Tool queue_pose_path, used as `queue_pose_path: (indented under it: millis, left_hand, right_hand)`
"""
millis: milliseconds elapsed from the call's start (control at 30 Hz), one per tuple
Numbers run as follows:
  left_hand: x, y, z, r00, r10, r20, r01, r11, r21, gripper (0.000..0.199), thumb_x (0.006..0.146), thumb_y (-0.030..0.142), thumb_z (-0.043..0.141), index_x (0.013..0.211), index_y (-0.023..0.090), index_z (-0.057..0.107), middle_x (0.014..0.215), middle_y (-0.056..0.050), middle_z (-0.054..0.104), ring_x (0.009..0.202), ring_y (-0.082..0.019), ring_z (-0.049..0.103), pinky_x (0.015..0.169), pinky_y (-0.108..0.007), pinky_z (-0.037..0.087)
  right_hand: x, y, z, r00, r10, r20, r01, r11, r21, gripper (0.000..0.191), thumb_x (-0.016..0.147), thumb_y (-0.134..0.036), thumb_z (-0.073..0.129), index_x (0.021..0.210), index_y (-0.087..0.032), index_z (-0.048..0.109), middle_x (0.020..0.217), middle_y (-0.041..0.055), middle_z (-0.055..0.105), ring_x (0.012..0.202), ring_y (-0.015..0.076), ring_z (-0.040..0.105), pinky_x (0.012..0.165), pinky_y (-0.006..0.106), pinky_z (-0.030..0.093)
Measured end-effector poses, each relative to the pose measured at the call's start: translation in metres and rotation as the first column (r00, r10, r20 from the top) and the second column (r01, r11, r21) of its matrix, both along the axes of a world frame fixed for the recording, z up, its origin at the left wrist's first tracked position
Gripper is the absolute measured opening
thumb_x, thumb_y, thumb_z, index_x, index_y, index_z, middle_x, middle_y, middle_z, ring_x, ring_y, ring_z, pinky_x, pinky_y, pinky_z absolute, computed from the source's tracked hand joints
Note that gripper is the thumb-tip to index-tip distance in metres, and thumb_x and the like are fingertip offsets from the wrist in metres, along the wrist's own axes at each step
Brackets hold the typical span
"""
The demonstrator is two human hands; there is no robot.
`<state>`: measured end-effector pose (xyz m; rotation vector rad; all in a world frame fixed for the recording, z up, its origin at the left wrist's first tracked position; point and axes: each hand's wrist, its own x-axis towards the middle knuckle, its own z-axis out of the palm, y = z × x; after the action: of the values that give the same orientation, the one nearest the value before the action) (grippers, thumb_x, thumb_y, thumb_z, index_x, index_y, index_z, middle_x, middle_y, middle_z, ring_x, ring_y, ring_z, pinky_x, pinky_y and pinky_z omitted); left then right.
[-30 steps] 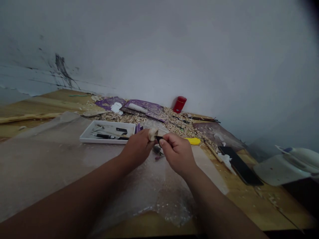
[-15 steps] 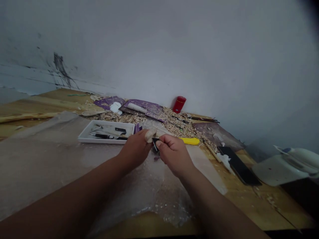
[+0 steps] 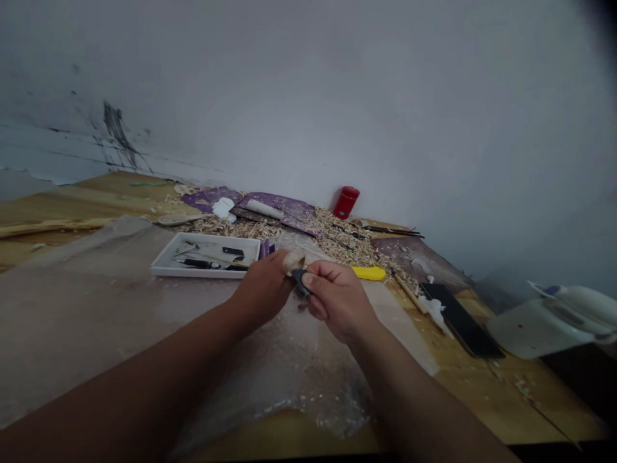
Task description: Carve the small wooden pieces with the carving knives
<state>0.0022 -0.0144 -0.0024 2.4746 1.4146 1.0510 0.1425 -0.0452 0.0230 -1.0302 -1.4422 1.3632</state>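
My left hand is closed around a small pale piece that looks like carved wood; its lower part is hidden by my fingers. Pinched in my right hand is a dark flat blade, its edge against or very near the pale piece. I cannot tell whether the blade has a handle inside my palm. Both hands meet above a plastic sheet. Just left of them lies a white tray with a black-handled craft knife and several small blades and tools.
Behind the hands spreads a heap of wood shavings with purple sheets. A red can leans near the wall. To the right are a yellow handle, a thin stick, a black phone and a white container.
The dark blade has turned a little in my right hand and shows a different face. The pale piece has shifted slightly to the right. Surrounding objects stay in place.
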Motion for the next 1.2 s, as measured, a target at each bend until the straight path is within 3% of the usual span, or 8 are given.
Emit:
queue_pose_path:
  millis: [67,167,233,333,433,733,1033,1200]
  left_hand:
    - [0.000,0.000,0.001,1.000,0.018,-0.003,-0.018,1.000,-0.019,0.017,0.080,0.024,0.042,0.087,0.018,0.056,0.086,-0.004,0.060,0.079,-0.016,0.055,0.069,-0.028,0.042]
    - [0.000,-0.001,0.003,1.000,0.019,-0.008,-0.020,0.999,-0.031,0.020,0.082,0.030,0.042,0.086,0.017,0.056,0.085,-0.004,0.059,0.080,-0.017,0.056,0.069,-0.027,0.041]
    - [0.000,-0.001,0.004,1.000,0.022,-0.011,-0.022,0.999,-0.032,0.021,0.082,0.032,0.042,0.086,0.016,0.056,0.084,-0.004,0.059,0.080,-0.017,0.056,0.069,-0.027,0.041]
    - [0.001,-0.001,0.005,0.999,0.029,-0.030,-0.030,0.999,-0.038,0.023,0.083,0.032,0.041,0.088,0.016,0.056,0.084,-0.005,0.059,0.081,-0.018,0.056,0.069,-0.028,0.041]
    - [0.001,-0.001,0.004,0.998,0.036,-0.042,-0.038,0.998,-0.049,0.022,0.083,0.032,0.041,0.088,0.016,0.056,0.085,-0.005,0.060,0.081,-0.018,0.056,0.069,-0.028,0.041]
    - [0.001,-0.001,0.002,0.998,0.042,-0.042,-0.044,0.997,-0.060,0.018,0.080,0.027,0.043,0.088,0.017,0.057,0.086,-0.005,0.060,0.078,-0.018,0.056,0.068,-0.030,0.042]
    - [0.001,0.000,0.001,0.999,-0.007,-0.040,0.004,0.998,-0.069,0.017,0.079,0.025,0.044,0.086,0.017,0.057,0.084,-0.004,0.060,0.079,-0.017,0.057,0.069,-0.028,0.043]
    - [0.001,0.000,0.001,0.998,0.010,-0.064,-0.014,0.998,-0.065,0.016,0.078,0.022,0.045,0.086,0.017,0.057,0.084,-0.004,0.061,0.079,-0.018,0.057,0.069,-0.028,0.043]
  right_hand:
    - [0.004,-0.001,0.001,0.955,-0.157,0.250,0.081,0.953,0.291,0.018,0.076,-0.029,0.048,0.061,-0.020,0.047,0.042,-0.0070,0.041,0.037,0.0066,0.035,0.040,0.020,0.026]
    - [0.007,-0.002,0.003,0.774,-0.429,0.466,0.035,0.763,0.646,0.016,0.079,-0.026,0.046,0.067,-0.019,0.054,0.054,-0.0025,0.052,0.051,0.0094,0.046,0.050,0.021,0.030]
    - [0.008,-0.002,0.002,0.677,-0.524,0.517,-0.036,0.678,0.735,0.017,0.080,-0.025,0.044,0.070,-0.018,0.056,0.057,-0.0009,0.054,0.053,0.0105,0.048,0.051,0.022,0.029]
    - [0.007,-0.001,0.000,0.572,-0.594,0.565,-0.120,0.621,0.774,0.021,0.082,-0.026,0.040,0.072,-0.016,0.056,0.058,0.0011,0.056,0.052,0.0118,0.049,0.051,0.024,0.028]
    - [0.007,0.000,0.000,0.548,-0.576,0.606,-0.142,0.651,0.746,0.020,0.082,-0.025,0.040,0.072,-0.016,0.055,0.057,0.0010,0.055,0.052,0.0121,0.049,0.051,0.024,0.027]
    - [0.006,0.002,0.007,0.726,-0.370,0.580,-0.033,0.823,0.567,0.019,0.078,-0.020,0.044,0.060,-0.018,0.048,0.052,-0.0035,0.047,0.051,0.0088,0.043,0.048,0.020,0.027]
    - [0.008,0.007,0.008,0.840,-0.199,0.504,-0.001,0.930,0.368,0.020,0.075,-0.020,0.045,0.055,-0.018,0.045,0.047,-0.0059,0.043,0.044,0.0065,0.039,0.043,0.018,0.027]
    - [0.007,0.010,-0.002,0.917,-0.153,0.369,0.067,0.970,0.236,0.019,0.075,-0.026,0.046,0.056,-0.019,0.044,0.042,-0.0074,0.040,0.036,0.0055,0.035,0.036,0.017,0.026]
